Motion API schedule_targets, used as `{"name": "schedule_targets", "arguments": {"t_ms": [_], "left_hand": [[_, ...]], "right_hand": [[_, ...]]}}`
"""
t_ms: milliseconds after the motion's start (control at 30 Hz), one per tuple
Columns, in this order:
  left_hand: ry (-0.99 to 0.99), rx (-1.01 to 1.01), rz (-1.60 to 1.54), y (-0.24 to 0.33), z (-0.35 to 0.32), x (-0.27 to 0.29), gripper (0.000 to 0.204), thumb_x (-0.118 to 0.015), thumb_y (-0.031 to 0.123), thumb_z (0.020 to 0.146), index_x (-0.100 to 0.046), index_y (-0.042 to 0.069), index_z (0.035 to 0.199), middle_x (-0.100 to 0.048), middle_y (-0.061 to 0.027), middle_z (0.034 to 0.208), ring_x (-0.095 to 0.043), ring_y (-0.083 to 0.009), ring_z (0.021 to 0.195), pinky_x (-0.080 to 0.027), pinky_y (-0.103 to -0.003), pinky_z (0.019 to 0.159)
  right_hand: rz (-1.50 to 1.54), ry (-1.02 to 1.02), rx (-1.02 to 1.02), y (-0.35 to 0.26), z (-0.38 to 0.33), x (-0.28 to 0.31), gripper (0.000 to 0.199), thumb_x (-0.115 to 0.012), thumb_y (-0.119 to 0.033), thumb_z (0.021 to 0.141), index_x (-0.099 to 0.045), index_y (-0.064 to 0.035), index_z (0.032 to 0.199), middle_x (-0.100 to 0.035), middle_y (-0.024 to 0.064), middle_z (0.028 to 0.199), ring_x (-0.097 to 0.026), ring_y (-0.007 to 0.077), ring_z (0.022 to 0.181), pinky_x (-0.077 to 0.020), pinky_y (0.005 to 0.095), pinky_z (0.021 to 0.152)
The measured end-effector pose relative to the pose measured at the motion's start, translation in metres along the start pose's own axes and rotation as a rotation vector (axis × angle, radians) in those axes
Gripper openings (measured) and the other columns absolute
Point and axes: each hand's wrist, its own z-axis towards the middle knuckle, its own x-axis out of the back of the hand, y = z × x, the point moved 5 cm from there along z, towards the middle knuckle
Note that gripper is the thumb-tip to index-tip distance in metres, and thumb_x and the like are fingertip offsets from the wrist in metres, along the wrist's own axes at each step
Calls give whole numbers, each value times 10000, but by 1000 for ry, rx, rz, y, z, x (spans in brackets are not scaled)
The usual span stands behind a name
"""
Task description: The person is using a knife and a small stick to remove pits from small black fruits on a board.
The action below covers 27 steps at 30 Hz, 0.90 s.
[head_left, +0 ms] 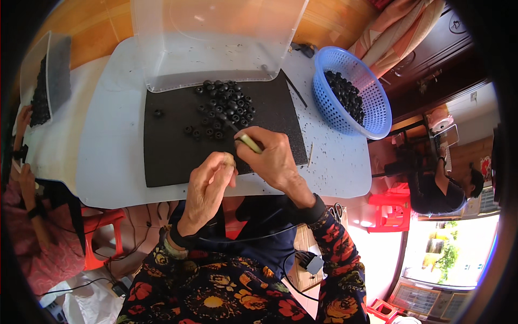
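I have a pale blue-grey table with rounded corners (110,146) at the room's centre. A cream-coloured table surface (65,146) adjoins its left edge. Beyond the far edge, I note an orange-brown wood-toned surface (334,21). Dark brown panelled wooden furniture (415,59), partly covered by a pink-and-cream draped cloth (402,27), stands beyond the far right corner. One red plastic stool (110,232) is located near the near left corner; another red plastic stool (389,210), near the near right corner. Daylight enters through a bright glazed opening (458,251), whitening the pinkish floor (357,208).
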Motion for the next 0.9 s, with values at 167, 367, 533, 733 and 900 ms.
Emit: {"name": "schedule_targets", "arguments": {"t_ms": [167,367,533,733,900], "left_hand": [[-24,37,41,10,8,-18,253,-505,230,979,-545,-7,1056,-561,-30,754,-534,-73,704,-423,-226,635],[-157,11,58,13,12,-33,328,-497,308,995,-553,7,1110,-595,-14,772,-534,-61,710,-417,-214,629],[-244,52,87,7,9,-40,306,-453,292,1005,-579,13,1009,-591,-2,744,-455,-29,667,-359,-197,588],[-253,56,-19,3,7,-51,267,-465,240,958,-582,4,916,-555,2,709,-462,-52,667,-362,-222,602],[-189,24,-5,9,5,-55,199,-438,146,936,-568,-4,948,-551,-9,714,-450,-45,658,-375,-214,619]], "right_hand": [[351,-9,22,-4,-22,10,135,-640,-82,882,-669,20,965,-624,81,831,-630,138,673,-508,278,596],[569,55,-17,5,-44,10,122,-642,-44,878,-660,38,966,-559,78,860,-594,122,631,-483,261,555],[729,70,-111,11,-57,16,105,-649,-47,887,-641,30,958,-604,49,788,-588,97,662,-489,242,605],[695,104,-158,20,-69,17,89,-654,-48,882,-635,20,935,-610,48,784,-585,91,628,-462,226,551],[640,300,-72,10,-80,24,118,-616,-105,921,-622,7,884,-621,36,688,-583,106,593,-464,263,539]]}}
